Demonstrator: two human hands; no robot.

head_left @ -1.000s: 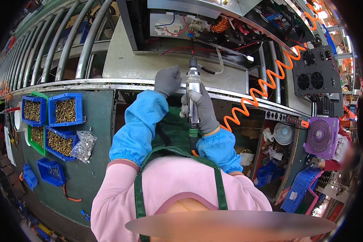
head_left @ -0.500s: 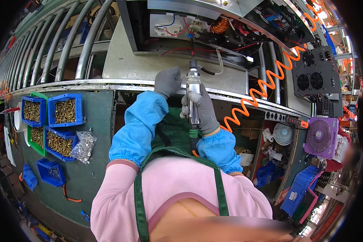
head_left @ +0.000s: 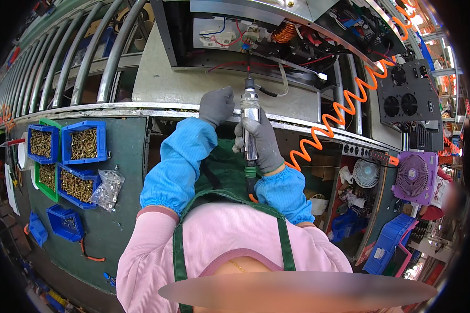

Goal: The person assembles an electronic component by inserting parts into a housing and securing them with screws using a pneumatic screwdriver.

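Note:
My right hand, in a grey glove, is wrapped round a silver pneumatic screwdriver. The tool's long bit points away from me, its tip at the wiring inside an open metal equipment case. Beside the tool, to its left, my left hand is closed in a gloved fist over the bench's metal front rail. Whatever its fingers may hold is hidden. Red and blue wires and a copper coil show inside the case, near the bit.
Blue bins of screws and a plastic bag of small parts lie on the green table at left. An orange coiled hose hangs at right, near a black unit with fans and a purple fan. Metal rollers run far left.

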